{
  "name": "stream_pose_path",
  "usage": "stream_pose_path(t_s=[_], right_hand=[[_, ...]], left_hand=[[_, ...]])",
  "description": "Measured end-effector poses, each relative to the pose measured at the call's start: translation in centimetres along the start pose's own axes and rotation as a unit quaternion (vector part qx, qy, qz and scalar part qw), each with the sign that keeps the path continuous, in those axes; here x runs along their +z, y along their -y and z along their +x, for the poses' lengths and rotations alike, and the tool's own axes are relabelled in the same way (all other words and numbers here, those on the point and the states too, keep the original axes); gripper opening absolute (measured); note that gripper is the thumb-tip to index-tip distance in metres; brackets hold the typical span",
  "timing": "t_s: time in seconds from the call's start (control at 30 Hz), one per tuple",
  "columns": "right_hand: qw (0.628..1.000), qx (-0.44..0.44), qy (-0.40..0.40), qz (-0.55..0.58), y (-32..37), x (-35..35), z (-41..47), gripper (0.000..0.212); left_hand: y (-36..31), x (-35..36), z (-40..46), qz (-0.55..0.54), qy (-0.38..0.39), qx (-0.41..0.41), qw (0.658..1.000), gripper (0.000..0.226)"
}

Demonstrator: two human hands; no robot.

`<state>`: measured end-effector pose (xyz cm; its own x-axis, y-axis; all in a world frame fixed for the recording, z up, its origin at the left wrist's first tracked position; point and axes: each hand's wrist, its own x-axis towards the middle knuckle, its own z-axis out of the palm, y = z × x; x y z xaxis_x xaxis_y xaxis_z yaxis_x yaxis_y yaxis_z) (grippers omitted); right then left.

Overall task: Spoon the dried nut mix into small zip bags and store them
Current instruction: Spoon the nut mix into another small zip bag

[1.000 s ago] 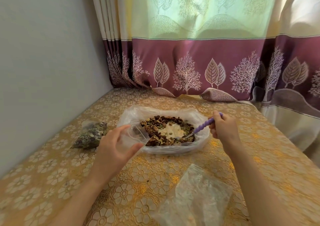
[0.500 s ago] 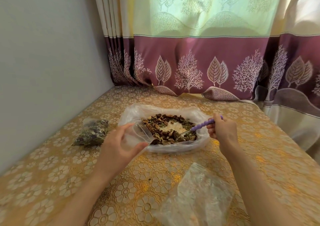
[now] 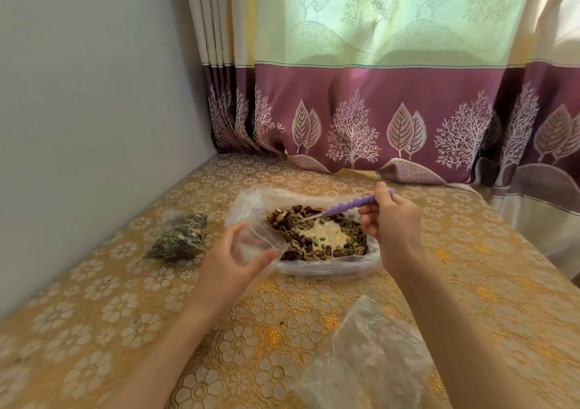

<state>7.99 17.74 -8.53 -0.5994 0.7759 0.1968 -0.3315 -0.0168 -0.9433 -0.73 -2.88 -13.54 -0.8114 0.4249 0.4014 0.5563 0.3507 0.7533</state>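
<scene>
Gold tablecloth; right hand grips spoon, bowl end pointing left-down; left hand grips zip bag.

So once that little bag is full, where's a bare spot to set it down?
Bare cloth lies between the filled bag and the left hand, and behind the nut mix toward the curtain. Front right is crowded by empty bags.

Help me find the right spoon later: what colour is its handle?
Purple, with a beaded shape, on the spoon in the right hand; head view.
</scene>
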Motion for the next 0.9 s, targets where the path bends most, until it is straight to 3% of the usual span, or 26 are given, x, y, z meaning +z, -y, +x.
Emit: stream_pose_path(t_s=[0.23,0.37,0.43,0.5,0.6,0.73,0.9], right_hand=[[0.99,-0.074,0.122,-0.016,0.9,2.9,-3.0,0.033],[0.977,-0.118,0.178,-0.006,1.6,3.3,-3.4,0.027],[0.975,-0.118,0.189,0.013,1.8,3.2,-3.4,0.026],[0.976,-0.113,0.183,0.037,1.9,3.0,-3.2,0.025],[0.981,-0.098,0.149,0.076,1.9,2.5,-2.7,0.027],[0.989,-0.069,0.058,0.12,1.5,1.7,-1.7,0.032],[0.995,-0.098,-0.029,-0.006,0.3,0.0,-0.4,0.031]], left_hand=[[0.0,-0.2,0.0,-0.103,-0.025,-0.035,0.994,0.1],[-0.2,-0.8,0.0,-0.176,-0.066,-0.021,0.982,0.07],[-0.2,-0.9,0.1,-0.188,-0.07,-0.013,0.98,0.073],[-0.3,-1.1,0.1,-0.193,-0.073,-0.01,0.978,0.079],[-0.5,-1.2,0.2,-0.201,-0.095,-0.003,0.975,0.051],[-0.3,-1.5,0.3,-0.209,-0.122,0.002,0.97,0.042],[-0.8,-2.4,0.5,-0.242,-0.152,0.018,0.958,0.032]])
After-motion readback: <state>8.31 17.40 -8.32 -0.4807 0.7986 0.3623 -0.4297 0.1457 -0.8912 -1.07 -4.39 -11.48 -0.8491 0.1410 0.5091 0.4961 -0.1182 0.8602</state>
